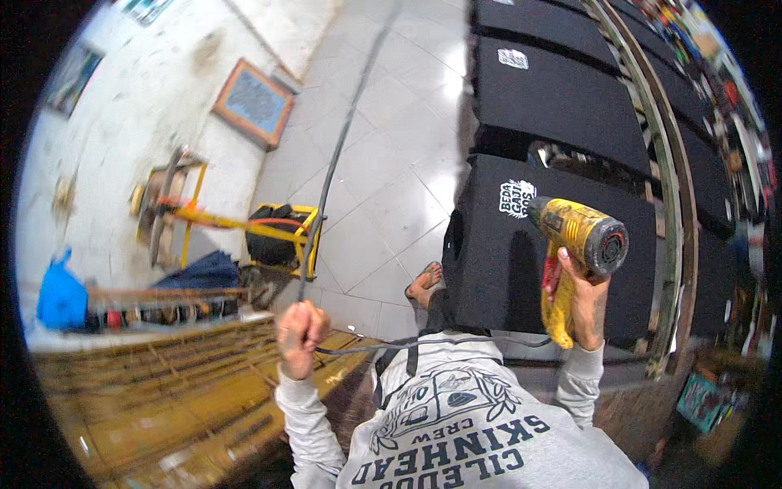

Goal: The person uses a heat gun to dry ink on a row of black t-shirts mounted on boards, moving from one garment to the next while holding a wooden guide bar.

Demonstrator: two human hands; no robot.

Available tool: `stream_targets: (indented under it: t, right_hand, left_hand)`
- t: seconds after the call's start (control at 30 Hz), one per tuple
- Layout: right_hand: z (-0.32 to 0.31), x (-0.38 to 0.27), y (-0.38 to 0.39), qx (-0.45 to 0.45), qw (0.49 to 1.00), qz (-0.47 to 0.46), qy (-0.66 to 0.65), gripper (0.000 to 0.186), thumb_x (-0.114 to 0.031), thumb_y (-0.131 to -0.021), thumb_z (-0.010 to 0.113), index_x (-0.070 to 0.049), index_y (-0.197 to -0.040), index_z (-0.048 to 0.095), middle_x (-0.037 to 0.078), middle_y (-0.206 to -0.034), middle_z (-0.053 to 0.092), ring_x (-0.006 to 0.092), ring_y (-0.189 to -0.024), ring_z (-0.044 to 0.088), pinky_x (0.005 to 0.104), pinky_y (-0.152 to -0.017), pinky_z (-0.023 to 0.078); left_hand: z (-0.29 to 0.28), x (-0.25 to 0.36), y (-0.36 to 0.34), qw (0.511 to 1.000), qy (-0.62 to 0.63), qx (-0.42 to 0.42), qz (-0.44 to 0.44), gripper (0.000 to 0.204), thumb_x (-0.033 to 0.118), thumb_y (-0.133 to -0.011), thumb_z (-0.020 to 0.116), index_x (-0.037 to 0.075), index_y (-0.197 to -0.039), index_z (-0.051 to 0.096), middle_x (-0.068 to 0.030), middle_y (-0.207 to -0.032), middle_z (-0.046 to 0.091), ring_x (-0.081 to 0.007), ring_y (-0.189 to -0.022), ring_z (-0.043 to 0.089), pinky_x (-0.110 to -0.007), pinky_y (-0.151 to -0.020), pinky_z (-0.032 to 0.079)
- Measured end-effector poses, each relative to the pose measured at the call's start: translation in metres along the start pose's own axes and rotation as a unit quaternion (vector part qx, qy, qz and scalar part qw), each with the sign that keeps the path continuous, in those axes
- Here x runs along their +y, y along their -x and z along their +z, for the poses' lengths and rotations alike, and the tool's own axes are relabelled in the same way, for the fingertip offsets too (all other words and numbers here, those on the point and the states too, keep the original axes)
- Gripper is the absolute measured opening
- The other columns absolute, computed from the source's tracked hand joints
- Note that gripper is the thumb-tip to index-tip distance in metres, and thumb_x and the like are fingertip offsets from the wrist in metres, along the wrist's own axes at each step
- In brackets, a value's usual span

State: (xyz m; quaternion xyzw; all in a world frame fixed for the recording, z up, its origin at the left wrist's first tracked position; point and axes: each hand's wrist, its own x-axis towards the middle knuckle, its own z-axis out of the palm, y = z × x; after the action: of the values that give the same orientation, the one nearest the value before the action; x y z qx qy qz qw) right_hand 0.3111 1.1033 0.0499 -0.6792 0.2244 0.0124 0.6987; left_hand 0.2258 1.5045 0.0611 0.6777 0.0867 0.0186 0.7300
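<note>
My right hand (588,297) is wrapped round the grip of a yellow and black heat gun (577,230), with its nozzle tilted toward a small white print (515,198). That print is on a black T-shirt (489,269) spread flat along a long table on my right. On the other side, my left hand (301,332) is closed round a dark power cord (328,179). From there the cord runs away up the floor, and another length crosses before my waist toward the heat gun.
More black shirts (554,81) lie in a row farther up the table, beside a long rail (680,179). On the left are a yellow slatted bench (179,375), a yellow metal frame (220,218), a blue bag (63,293) and a framed picture (255,104). Grey tiles (391,220) cover the aisle.
</note>
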Motion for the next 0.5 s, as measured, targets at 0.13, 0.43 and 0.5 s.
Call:
stream_targets:
  t: [0.13, 0.43, 0.5]
  right_hand:
    - [0.003, 0.006, -0.025, 0.093, 0.978, -0.131, 0.134, 0.036, -0.023, -0.089, 0.079, -0.001, -0.114, 0.064, 0.006, -0.089, 0.068, 0.0126, -0.063, 0.063, 0.0279, -0.055, 0.05]
    - [0.039, -0.041, 0.006, 0.226, 0.958, 0.141, 0.109, 0.027, -0.015, -0.09, 0.077, 0.0, -0.109, 0.063, 0.007, -0.094, 0.07, 0.0129, -0.07, 0.064, 0.0284, -0.06, 0.051]
    - [0.053, -0.044, 0.006, 0.252, 0.953, 0.142, 0.09, 0.027, -0.014, -0.091, 0.076, 0.0, -0.11, 0.064, 0.007, -0.093, 0.07, 0.0122, -0.066, 0.063, 0.0278, -0.055, 0.05]
  left_hand:
    - [-0.005, -0.037, -0.074, 0.988, 0.073, -0.082, -0.111, 0.045, 0.037, -0.101, 0.047, 0.009, -0.066, 0.046, 0.0007, -0.051, 0.039, -0.0099, -0.049, 0.031, -0.029, -0.051, 0.026]
    - [-0.042, 0.163, -0.295, 0.709, 0.595, -0.294, 0.238, 0.035, 0.029, -0.089, 0.067, 0.009, -0.118, 0.065, -0.0146, -0.117, 0.059, -0.0324, -0.102, 0.056, -0.045, -0.091, 0.049]
    - [-0.037, 0.197, -0.353, 0.507, 0.752, -0.378, 0.183, 0.051, 0.037, -0.091, 0.064, 0.01, -0.132, 0.05, -0.0247, -0.13, 0.043, -0.0443, -0.115, 0.037, -0.055, -0.098, 0.038]
